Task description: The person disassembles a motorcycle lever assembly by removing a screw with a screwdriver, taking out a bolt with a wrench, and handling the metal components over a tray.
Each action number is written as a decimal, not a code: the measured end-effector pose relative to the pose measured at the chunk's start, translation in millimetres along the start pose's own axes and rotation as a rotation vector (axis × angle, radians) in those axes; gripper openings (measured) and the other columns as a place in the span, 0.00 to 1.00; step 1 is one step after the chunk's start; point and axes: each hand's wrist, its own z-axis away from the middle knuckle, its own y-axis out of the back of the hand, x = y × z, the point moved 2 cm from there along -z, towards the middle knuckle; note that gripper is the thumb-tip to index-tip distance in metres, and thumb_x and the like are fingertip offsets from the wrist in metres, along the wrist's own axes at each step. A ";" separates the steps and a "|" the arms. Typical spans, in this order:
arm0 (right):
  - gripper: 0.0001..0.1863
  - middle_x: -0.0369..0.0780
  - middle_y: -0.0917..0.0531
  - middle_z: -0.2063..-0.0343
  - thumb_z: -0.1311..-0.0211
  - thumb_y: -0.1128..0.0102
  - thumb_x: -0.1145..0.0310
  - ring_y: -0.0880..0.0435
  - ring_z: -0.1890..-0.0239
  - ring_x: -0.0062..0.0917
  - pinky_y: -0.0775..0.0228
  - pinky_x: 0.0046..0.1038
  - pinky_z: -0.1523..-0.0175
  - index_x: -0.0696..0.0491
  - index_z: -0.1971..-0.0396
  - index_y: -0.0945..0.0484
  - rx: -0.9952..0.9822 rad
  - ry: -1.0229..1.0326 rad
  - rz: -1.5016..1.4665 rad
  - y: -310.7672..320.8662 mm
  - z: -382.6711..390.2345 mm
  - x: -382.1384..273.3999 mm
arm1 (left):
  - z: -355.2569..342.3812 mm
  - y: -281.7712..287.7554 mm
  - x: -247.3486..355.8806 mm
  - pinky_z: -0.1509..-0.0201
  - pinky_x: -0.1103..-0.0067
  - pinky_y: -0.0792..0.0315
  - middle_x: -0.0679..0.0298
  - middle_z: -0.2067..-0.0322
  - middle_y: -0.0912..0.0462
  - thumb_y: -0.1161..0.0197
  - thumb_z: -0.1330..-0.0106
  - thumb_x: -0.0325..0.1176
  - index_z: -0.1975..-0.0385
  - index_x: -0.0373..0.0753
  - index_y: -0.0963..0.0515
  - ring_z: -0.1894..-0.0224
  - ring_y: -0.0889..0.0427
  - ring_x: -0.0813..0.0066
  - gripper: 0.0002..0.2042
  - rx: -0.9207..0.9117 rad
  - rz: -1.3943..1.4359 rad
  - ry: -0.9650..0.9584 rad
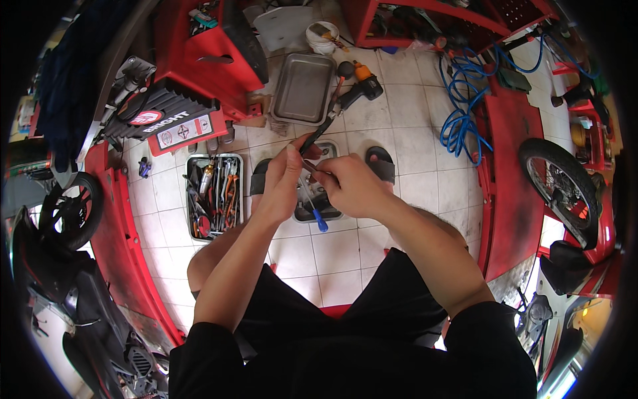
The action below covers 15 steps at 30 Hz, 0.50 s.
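My left hand (284, 181) is closed around the lower end of a long, dark, narrow part (320, 132), which slants up and to the right, away from me. Its exact kind is unclear. Close beside it, my right hand (353, 185) pinches something thin and metallic, mostly covered by the fingers. Below the hands, a screwdriver with a blue handle (321, 222) points its shaft up toward my left hand. Beneath it, between my sandalled feet, a small metal tray (337, 214) holds dark parts; my hands hide much of it.
At left stands a tray of hand tools (189, 219). Ahead are a grey metal pan (276, 100), a power tool (364, 90), a mallet (345, 70) and a white bucket (318, 45). Blue hose (458, 123) coils at right. Red lift platforms (512, 186) with motorcycles flank both sides.
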 end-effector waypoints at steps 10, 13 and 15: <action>0.08 0.50 0.21 0.80 0.40 0.46 0.70 0.21 0.73 0.47 0.31 0.42 0.64 0.57 0.66 0.20 0.112 0.117 0.117 4.3 -18.6 3.4 | -10.0 16.8 27.1 0.32 0.68 0.46 0.54 0.44 0.26 0.66 0.27 0.60 0.35 0.33 0.41 0.40 0.32 0.68 0.36 0.078 0.425 0.170; 0.10 0.50 0.20 0.77 0.42 0.45 0.69 0.20 0.70 0.46 0.31 0.42 0.63 0.57 0.64 0.21 0.121 0.052 0.085 2.9 -24.0 6.2 | -11.5 30.0 21.9 0.31 0.63 0.49 0.54 0.41 0.30 0.62 0.26 0.58 0.34 0.33 0.42 0.35 0.36 0.64 0.34 0.081 0.641 0.184; 0.10 0.51 0.19 0.76 0.43 0.44 0.68 0.19 0.68 0.45 0.31 0.41 0.62 0.58 0.64 0.21 0.125 0.019 0.101 5.9 -23.7 10.2 | -13.8 25.9 21.6 0.30 0.63 0.49 0.52 0.39 0.32 0.63 0.26 0.57 0.34 0.33 0.42 0.35 0.36 0.61 0.34 0.127 0.662 0.193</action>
